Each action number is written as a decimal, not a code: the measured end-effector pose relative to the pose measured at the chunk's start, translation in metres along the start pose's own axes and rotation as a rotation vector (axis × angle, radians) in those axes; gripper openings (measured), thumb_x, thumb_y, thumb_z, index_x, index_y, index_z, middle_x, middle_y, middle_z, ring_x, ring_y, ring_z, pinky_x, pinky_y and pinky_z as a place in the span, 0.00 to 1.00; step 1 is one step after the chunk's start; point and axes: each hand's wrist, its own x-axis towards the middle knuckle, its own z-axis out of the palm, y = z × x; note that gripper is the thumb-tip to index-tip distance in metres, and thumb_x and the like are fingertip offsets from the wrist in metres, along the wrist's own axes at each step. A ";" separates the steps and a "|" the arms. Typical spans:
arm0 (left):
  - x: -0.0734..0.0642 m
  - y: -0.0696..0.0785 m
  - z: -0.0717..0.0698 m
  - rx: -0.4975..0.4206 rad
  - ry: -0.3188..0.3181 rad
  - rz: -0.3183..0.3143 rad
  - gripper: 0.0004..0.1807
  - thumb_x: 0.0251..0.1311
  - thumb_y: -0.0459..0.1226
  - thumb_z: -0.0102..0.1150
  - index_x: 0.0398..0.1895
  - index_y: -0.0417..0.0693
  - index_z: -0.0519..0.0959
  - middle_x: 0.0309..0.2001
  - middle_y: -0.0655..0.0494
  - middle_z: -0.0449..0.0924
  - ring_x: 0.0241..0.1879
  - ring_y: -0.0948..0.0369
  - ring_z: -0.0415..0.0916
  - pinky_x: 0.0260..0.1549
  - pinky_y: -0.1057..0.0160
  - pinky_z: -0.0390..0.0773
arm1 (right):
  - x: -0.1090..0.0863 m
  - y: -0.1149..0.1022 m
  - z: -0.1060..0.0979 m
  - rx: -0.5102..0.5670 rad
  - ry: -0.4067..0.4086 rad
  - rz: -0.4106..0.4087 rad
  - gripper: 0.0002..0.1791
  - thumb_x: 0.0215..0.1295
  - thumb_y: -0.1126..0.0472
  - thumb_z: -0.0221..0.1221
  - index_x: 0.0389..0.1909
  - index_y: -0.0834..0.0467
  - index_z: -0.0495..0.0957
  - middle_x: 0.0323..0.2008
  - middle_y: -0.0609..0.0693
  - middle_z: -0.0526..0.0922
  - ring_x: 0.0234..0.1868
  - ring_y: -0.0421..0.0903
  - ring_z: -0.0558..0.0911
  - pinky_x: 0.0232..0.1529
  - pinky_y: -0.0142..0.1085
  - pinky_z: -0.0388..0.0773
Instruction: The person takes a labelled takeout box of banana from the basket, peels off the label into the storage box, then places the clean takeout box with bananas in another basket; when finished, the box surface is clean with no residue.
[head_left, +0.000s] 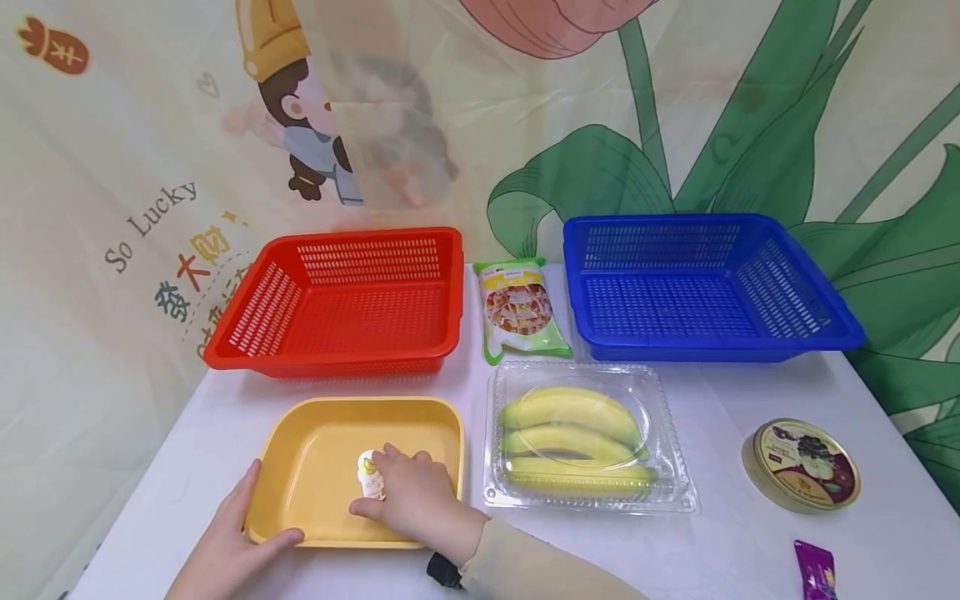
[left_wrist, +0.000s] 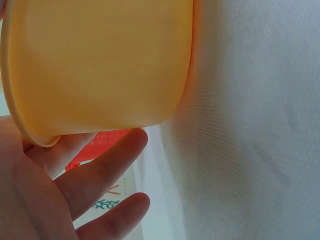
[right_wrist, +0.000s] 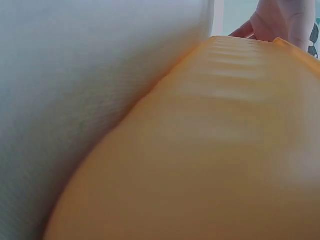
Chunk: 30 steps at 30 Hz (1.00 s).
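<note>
A shallow yellow plastic tub [head_left: 315, 475] sits at the front left of the table. My left hand [head_left: 228, 533] is at its near left corner, thumb along the front rim and fingers along the left side; in the left wrist view the fingers are spread and nearly straight beside the tub's outer wall. My right hand [head_left: 420, 500] reaches inside the tub, thumb and fingers around a small white item with a banana print [head_left: 367, 475]. That hand hides part of the item. The right wrist view shows only the tub's outer wall and part of my left hand.
Behind the tub stands a red basket [head_left: 337, 364]; a blue basket [head_left: 720, 343] is at the back right. Between them lies a green-edged snack bag [head_left: 517, 308]. A clear box of bananas [head_left: 577, 442], a round tin [head_left: 802, 467] and a purple packet [head_left: 815, 571] are to the right.
</note>
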 end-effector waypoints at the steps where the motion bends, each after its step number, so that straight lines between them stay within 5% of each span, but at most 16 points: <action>1: 0.000 0.000 0.001 -0.006 0.017 0.016 0.59 0.45 0.47 0.67 0.70 0.35 0.36 0.65 0.28 0.48 0.61 0.35 0.50 0.66 0.52 0.51 | 0.000 0.000 0.000 0.018 -0.001 -0.001 0.36 0.49 0.33 0.57 0.59 0.43 0.69 0.60 0.39 0.71 0.46 0.49 0.75 0.39 0.38 0.71; 3: -0.001 0.000 0.002 -0.016 0.051 0.051 0.59 0.45 0.46 0.68 0.70 0.36 0.37 0.65 0.28 0.49 0.61 0.35 0.51 0.65 0.74 0.42 | 0.000 0.001 -0.001 0.060 -0.003 -0.007 0.36 0.49 0.34 0.58 0.59 0.43 0.69 0.61 0.38 0.70 0.47 0.49 0.75 0.41 0.39 0.71; 5: -0.002 0.000 0.002 -0.024 0.080 0.085 0.59 0.44 0.45 0.68 0.70 0.36 0.38 0.64 0.28 0.50 0.60 0.35 0.52 0.52 0.90 0.34 | 0.000 0.002 -0.002 0.106 -0.001 -0.016 0.36 0.49 0.35 0.58 0.59 0.44 0.69 0.60 0.38 0.70 0.48 0.49 0.75 0.43 0.39 0.72; 8: -0.001 0.001 0.002 -0.025 0.097 0.117 0.59 0.43 0.44 0.69 0.70 0.35 0.39 0.64 0.27 0.51 0.59 0.34 0.53 0.43 0.94 0.33 | 0.001 0.003 -0.002 0.156 -0.002 -0.030 0.36 0.49 0.36 0.59 0.60 0.45 0.69 0.59 0.37 0.71 0.49 0.50 0.75 0.44 0.39 0.72; 10: -0.001 0.002 0.001 -0.022 0.087 0.112 0.59 0.43 0.44 0.69 0.70 0.35 0.39 0.64 0.27 0.51 0.59 0.35 0.53 0.59 0.86 0.39 | 0.001 0.003 -0.002 0.180 -0.003 -0.040 0.35 0.49 0.36 0.59 0.60 0.45 0.69 0.59 0.37 0.72 0.49 0.50 0.75 0.46 0.40 0.73; 12: -0.002 0.003 -0.001 -0.013 0.065 0.088 0.59 0.43 0.45 0.68 0.69 0.34 0.39 0.64 0.27 0.51 0.60 0.35 0.52 0.67 0.63 0.51 | 0.001 0.003 -0.002 0.196 -0.007 -0.047 0.35 0.50 0.37 0.60 0.60 0.45 0.68 0.58 0.37 0.72 0.50 0.50 0.75 0.46 0.40 0.73; 15: -0.003 0.005 -0.003 -0.003 0.029 0.048 0.59 0.44 0.47 0.68 0.69 0.33 0.38 0.65 0.27 0.50 0.60 0.35 0.52 0.52 0.36 0.59 | 0.000 0.003 -0.003 0.225 -0.016 -0.066 0.35 0.51 0.38 0.60 0.60 0.45 0.68 0.59 0.38 0.71 0.53 0.52 0.75 0.50 0.41 0.73; 30: -0.003 0.007 -0.005 0.031 0.006 0.002 0.60 0.44 0.50 0.67 0.69 0.33 0.37 0.65 0.27 0.49 0.60 0.35 0.52 0.52 0.33 0.59 | -0.009 0.007 -0.020 0.407 -0.021 -0.281 0.34 0.56 0.43 0.58 0.63 0.48 0.64 0.61 0.40 0.69 0.61 0.39 0.69 0.60 0.33 0.67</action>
